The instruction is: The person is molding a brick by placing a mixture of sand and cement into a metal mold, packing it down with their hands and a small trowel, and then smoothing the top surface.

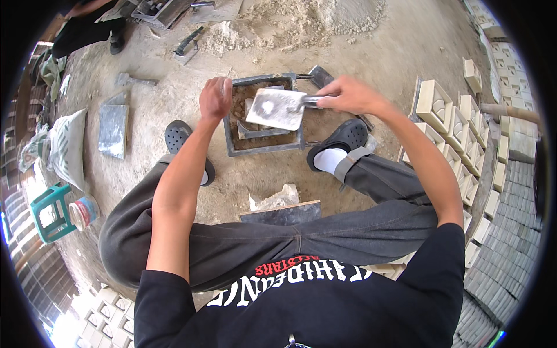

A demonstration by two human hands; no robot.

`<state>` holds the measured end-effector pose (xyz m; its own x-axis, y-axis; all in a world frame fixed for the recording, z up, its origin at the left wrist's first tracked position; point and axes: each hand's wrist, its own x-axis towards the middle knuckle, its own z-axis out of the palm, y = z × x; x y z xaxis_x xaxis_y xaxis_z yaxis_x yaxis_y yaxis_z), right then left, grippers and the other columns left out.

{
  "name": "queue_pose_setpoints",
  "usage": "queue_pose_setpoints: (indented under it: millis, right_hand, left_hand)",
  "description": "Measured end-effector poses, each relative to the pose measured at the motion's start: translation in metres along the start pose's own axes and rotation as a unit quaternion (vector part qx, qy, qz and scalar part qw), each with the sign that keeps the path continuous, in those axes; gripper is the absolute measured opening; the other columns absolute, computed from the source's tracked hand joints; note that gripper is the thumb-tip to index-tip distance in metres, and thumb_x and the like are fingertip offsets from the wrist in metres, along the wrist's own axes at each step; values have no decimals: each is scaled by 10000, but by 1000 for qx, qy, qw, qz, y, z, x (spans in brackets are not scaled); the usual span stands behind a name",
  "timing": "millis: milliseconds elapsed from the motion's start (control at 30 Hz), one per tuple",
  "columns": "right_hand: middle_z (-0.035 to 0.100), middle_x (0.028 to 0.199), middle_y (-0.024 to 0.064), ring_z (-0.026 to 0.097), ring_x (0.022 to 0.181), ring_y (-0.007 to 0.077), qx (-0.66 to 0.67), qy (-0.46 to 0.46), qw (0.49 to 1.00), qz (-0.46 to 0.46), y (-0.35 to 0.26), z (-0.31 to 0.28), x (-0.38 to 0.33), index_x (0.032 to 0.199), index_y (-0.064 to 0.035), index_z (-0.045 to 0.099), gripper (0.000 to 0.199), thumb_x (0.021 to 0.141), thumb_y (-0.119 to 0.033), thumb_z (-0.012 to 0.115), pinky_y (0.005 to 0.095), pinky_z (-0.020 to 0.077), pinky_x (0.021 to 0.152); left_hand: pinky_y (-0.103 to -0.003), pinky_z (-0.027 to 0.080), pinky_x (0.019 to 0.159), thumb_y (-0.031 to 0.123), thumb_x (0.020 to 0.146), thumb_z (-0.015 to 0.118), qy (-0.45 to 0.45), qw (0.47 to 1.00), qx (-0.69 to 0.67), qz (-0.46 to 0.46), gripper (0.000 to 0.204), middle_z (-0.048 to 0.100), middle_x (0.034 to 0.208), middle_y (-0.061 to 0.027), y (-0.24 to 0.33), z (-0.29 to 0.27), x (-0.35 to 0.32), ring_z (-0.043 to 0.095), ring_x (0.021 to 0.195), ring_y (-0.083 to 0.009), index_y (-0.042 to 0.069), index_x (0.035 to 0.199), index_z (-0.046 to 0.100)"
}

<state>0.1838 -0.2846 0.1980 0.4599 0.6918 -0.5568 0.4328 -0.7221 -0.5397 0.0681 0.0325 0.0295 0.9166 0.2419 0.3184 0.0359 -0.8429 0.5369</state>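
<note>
A grey rectangular mould [265,149] lies on the ground between my feet, with brownish loose material and lighter shaped pieces inside. My left hand [216,97] is closed at the mould's upper left edge, its fingertips partly hidden. In my right hand [351,95] is the handle of a trowel [275,109]. The trowel's flat, broad blade, smeared with pale powder, is over the mould and hides part of its inside. Nearer to me, a pale lump [275,199] sits by a dark flat board [281,213].
Cream blocks with recessed patterns [435,107] stand in rows at right. Ahead is a sandy heap [290,26]. A dark plate [113,130], white sack [68,148], green stool [51,213] and small bucket [85,211] are at left. Another person's dark-clothed leg [87,35] shows at upper left.
</note>
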Motion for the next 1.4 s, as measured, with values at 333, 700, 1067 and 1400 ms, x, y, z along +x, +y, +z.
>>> queue_pose_setpoints:
  millis: [333, 700, 1067, 1400]
  right_hand:
    - [597, 629, -6, 485, 466, 83, 141, 236, 947, 164, 99, -16, 65, 1140, -120, 705, 379, 865, -377, 657, 273, 391, 447]
    - [689, 1023, 201, 647, 1005, 370, 82, 317, 906, 267, 149, -22, 271, 1052, -136, 726, 390, 839, -432, 587, 445, 506, 859]
    - [696, 1047, 164, 661, 987, 317, 83, 340, 901, 257, 144, -38, 294, 1137, -139, 699, 438, 848, -451, 595, 433, 508, 838]
    - [726, 841, 84, 624, 673, 128, 52, 323, 943, 59, 144, -31, 103, 1126, -142, 708, 405, 846, -434, 678, 274, 469, 608]
  left_hand:
    - [-454, 254, 1115, 273, 922, 494, -10, 1000, -25, -9, 435, 470, 1378, -162, 2, 33, -32, 350, 1353, -357, 43, 1292, 480]
    - [-475, 256, 1112, 260, 837, 523, -34, 998, -1, -48, 487, 478, 1365, -164, 14, 23, -21, 365, 1340, -356, 23, 1263, 505]
    - [-487, 278, 1098, 253, 835, 532, -20, 999, -9, -49, 474, 497, 1347, -156, 8, 23, -25, 398, 1314, -353, 27, 1252, 524]
    - [-435, 295, 1102, 208, 910, 473, 18, 999, -35, -19, 415, 480, 1375, -182, 5, 31, -36, 399, 1317, -356, 11, 1273, 513]
